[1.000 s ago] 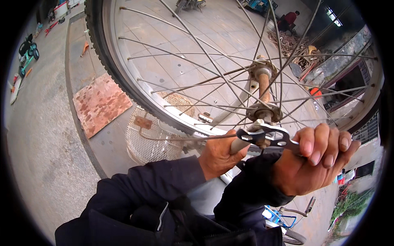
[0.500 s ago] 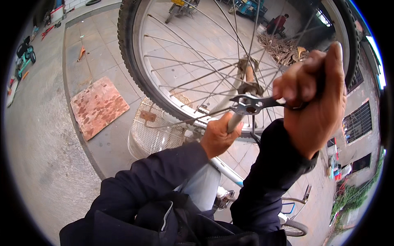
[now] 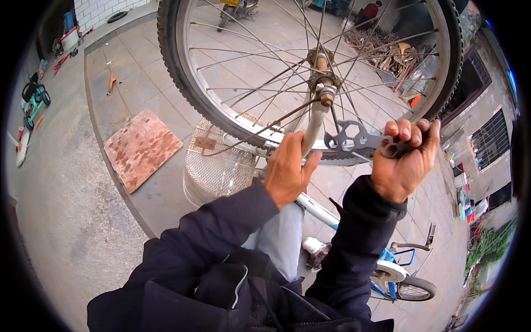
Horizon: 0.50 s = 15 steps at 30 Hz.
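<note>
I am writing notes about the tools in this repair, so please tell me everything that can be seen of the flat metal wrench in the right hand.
The wrench is a flat plate of dull grey metal, with several cut-out openings of different sizes in its wide end. The right hand grips its narrower end in a closed fist, so that part is hidden. It lies nearly level, its wide end pointing toward the fork leg below the wheel hub. Whether it touches the fork cannot be told.

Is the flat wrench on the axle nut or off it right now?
Off: the right hand holds the flat wrench below the axle nut.
</note>
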{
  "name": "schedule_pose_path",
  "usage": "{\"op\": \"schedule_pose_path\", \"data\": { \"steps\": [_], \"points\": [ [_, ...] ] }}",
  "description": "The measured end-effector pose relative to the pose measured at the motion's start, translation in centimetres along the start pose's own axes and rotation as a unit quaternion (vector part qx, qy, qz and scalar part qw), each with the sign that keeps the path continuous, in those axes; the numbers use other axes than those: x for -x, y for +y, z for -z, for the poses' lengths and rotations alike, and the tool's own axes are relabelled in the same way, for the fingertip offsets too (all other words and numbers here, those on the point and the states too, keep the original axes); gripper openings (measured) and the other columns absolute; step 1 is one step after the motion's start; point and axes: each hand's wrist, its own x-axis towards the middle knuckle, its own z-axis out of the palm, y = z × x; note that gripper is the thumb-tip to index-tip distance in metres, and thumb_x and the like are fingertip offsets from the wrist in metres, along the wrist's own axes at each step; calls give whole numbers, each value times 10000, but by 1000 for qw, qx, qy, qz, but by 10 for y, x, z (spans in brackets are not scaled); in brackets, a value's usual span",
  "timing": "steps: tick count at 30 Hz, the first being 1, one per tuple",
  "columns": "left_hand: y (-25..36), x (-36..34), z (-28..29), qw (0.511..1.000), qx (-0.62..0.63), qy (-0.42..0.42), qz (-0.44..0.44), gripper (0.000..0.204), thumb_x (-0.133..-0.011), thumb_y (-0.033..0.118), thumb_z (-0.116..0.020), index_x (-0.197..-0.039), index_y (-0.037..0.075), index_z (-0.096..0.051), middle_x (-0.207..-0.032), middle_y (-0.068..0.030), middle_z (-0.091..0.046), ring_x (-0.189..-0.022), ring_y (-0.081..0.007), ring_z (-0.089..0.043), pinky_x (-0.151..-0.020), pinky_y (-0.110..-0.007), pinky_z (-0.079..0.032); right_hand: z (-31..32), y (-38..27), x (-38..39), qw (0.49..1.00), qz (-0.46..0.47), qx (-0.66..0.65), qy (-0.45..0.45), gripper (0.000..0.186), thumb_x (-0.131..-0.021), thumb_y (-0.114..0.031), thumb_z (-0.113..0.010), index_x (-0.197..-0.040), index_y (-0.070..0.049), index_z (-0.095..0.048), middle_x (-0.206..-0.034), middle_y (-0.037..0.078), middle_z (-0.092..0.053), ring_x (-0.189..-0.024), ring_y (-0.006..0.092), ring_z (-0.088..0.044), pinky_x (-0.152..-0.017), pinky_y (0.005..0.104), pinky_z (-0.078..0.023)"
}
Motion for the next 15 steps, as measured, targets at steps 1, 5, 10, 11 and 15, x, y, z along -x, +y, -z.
{"op": "schedule_pose_path", "data": {
  "steps": [1,5,10,11,15],
  "points": [
    [4,9,10,999,-28,-3,-15,390,-863,169,-639,-1162,-27,-485,-1086,-202,-532,-965,-325,-572,-778,-392,-472,4,3,1,1000,1,-7,16,313,-948,-350,-541,-761,-100,-516,-541,-33,-418,-544,145,-486,-538,321,-422],
    [33,19,52,992,114,-40,-36,338,-921,196,-584,-1158,-32,-504,-1004,-145,-583,-858,-231,-612,-736,-316,-496,2,13,13,998,-21,-31,49,298,-953,-345,-529,-783,-101,-509,-545,-28,-424,-571,148,-484,-574,331,-419],
    [58,2,65,932,327,-105,114,254,-990,210,-477,-1052,-28,-541,-823,-78,-618,-698,-120,-604,-633,-237,-493,11,24,25,997,-34,-71,27,295,-959,-339,-513,-788,-99,-495,-573,-23,-431,-576,151,-478,-589,331,-415],
    [61,1,66,919,356,-99,140,246,-993,206,-469,-1026,-26,-546,-808,-79,-617,-681,-119,-603,-617,-235,-494,10,25,32,996,-44,-76,30,296,-959,-339,-513,-788,-98,-491,-579,-22,-430,-571,152,-474,-594,330,-415],
    [67,-1,66,913,369,-68,161,240,-996,180,-452,-898,-15,-554,-723,-67,-606,-573,-113,-581,-521,-228,-484,10,23,57,995,-40,85,45,248,-961,-273,-485,-941,-33,-543,-709,25,-568,-670,171,-577,-642,304,-418]
  ]
}}
